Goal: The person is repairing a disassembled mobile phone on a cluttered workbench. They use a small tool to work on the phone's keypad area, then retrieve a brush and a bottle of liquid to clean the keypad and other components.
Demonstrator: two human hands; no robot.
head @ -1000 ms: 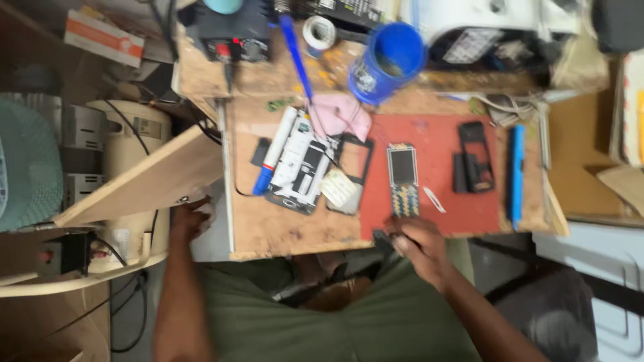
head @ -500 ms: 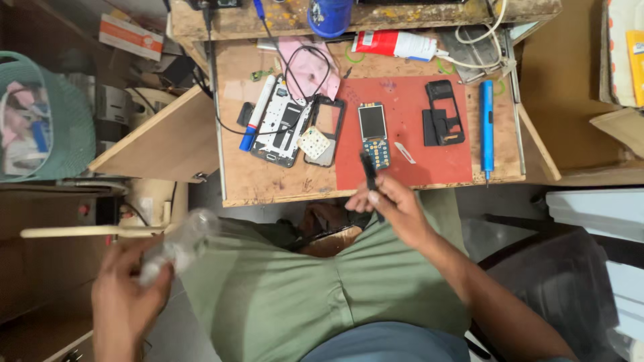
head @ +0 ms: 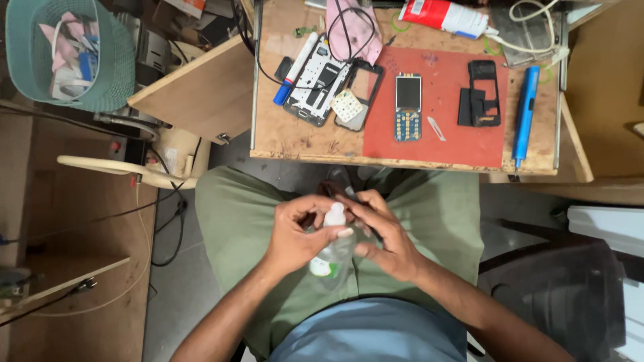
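Over my lap, my left hand [head: 295, 234] grips a small clear plastic bottle [head: 330, 258] with a white nozzle cap. My right hand [head: 386, 234] meets it from the right, fingers at the cap, with a dark slim tool partly hidden between the hands. On the wooden bench [head: 295, 134] above lies a red mat [head: 456, 144] with a keypad phone [head: 408, 107] face up, a black phone frame [head: 483, 102] and a small blade [head: 436, 129]. Left of the mat sit an opened phone body [head: 315, 84] and a loose keypad sheet [head: 347, 106].
A blue pen-shaped tool [head: 525, 114] lies at the bench's right edge, a red and white tube [head: 443, 15] and a pink cloth [head: 352, 30] at the back. A teal basket [head: 70, 53] of items stands far left, an open wooden drawer [head: 198, 90] beside the bench, cables on the floor.
My left hand has brought the clear bottle up from the lower left to my lap. My right hand has left the bench edge and joined it. The view has tilted down.
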